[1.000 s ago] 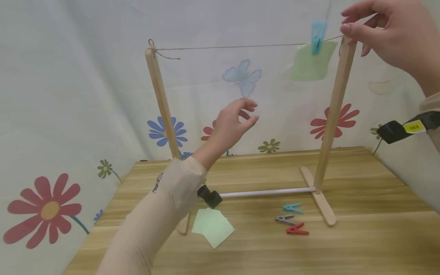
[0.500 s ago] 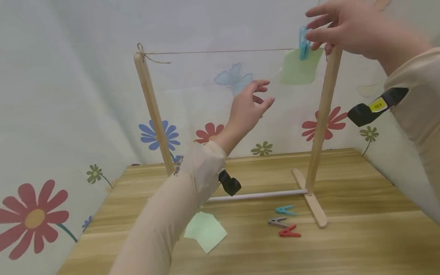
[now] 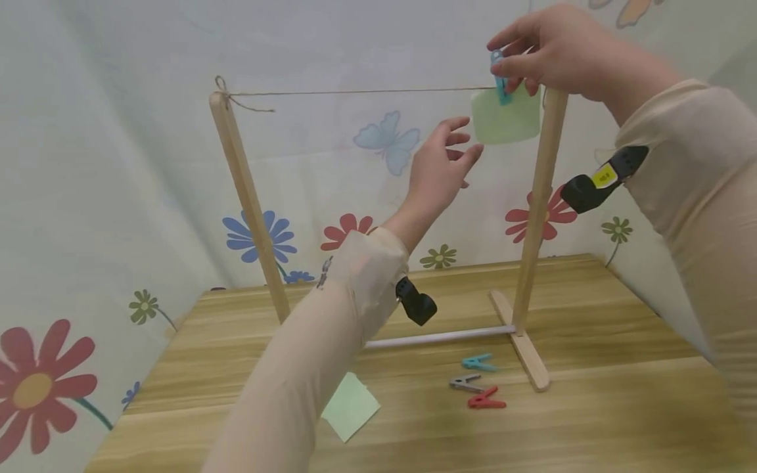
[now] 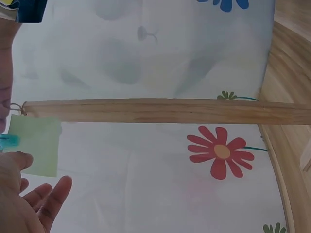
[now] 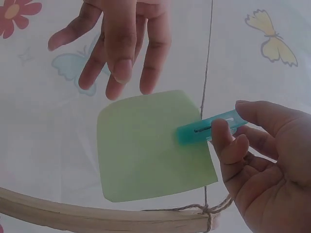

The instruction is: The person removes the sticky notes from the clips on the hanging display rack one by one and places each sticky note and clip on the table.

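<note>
A pale green paper square (image 3: 505, 118) hangs from the twine (image 3: 355, 92) near the right post, held by a blue clothespin (image 5: 209, 127). My right hand (image 3: 568, 56) has its thumb and fingers at the clothespin's handle end and pinches it. To the left of the paper, my left hand (image 3: 440, 164) is raised with its fingers loosely extended and holds nothing. Its fingertips (image 5: 146, 85) are close to the paper's edge; contact cannot be told. In the left wrist view, the left thumb (image 4: 22, 159) overlaps the paper (image 4: 41, 145).
A wooden frame with a left post (image 3: 245, 190) and right post (image 3: 538, 210) stands on the table (image 3: 579, 433). A white rod (image 3: 443, 337) joins its feet. Blue (image 3: 478, 362), grey (image 3: 464, 382) and red (image 3: 486, 399) clothespins lie near green paper (image 3: 351, 407).
My right hand has come left from above the right post to the clothespin and taken hold of it. My left hand has risen rightward toward the hanging paper. The head view has shifted slightly.
</note>
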`<state>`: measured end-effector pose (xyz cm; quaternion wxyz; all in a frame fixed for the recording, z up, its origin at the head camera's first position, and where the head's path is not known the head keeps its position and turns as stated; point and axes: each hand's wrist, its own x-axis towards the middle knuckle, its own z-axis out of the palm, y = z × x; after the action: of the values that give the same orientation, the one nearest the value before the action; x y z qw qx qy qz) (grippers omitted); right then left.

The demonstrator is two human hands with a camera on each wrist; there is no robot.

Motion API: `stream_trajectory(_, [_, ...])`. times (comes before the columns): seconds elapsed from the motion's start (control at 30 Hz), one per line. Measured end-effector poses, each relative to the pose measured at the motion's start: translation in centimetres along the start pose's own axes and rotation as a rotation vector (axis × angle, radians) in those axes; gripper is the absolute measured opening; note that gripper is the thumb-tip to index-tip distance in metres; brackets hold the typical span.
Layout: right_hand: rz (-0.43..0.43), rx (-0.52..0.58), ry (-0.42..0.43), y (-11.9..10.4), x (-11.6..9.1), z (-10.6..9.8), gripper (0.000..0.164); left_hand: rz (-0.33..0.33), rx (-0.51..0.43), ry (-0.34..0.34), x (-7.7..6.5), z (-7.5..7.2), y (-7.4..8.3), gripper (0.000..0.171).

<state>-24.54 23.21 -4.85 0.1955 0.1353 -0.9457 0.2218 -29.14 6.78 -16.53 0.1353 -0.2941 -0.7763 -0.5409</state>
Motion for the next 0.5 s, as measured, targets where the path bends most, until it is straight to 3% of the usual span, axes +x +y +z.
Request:
stream_trajectory(0.3, [-0.015, 0.020, 0.009, -0.22, 0.23, 0.13, 0.049, -0.047, -0.085, 0.003, 0.63, -0.08, 0.17, 0.041])
stream_trajectory(0.5, [-0.013, 0.015, 0.016, -0.19, 0.26, 0.28, 0.047, -0.035, -0.097, -0.009, 0.71, -0.03, 0.27, 0.022])
